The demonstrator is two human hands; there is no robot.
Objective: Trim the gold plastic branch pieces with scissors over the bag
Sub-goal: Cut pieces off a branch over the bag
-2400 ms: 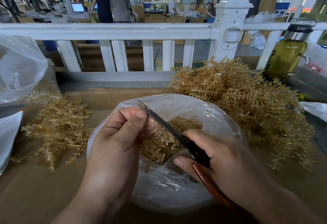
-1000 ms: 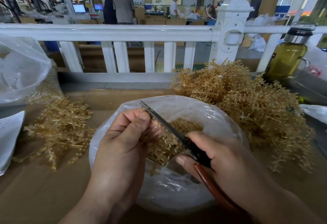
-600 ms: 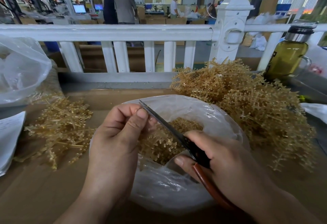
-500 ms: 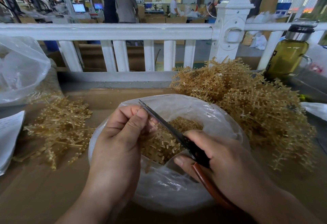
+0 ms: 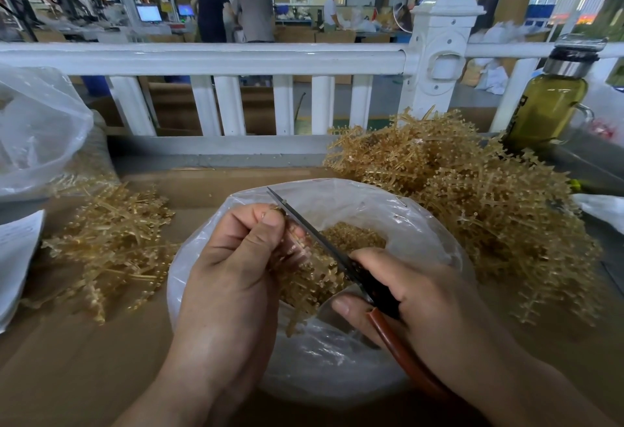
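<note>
As the left hand pinches the gold plastic branch piece over the clear plastic bag at lower centre, the right hand grips brown-handled scissors mid-trim; next, probably, a clean snip.

The branch piece is gold; the bag is a cloudy, see-through white; the scissors have dark grey blades and a black and reddish-brown handle; the big pile is tan-gold, the small pile a paler yellow-gold; the railing is white; the bottle is olive-green with a silver and black cap; the tabletop is plain cardboard brown.
</note>
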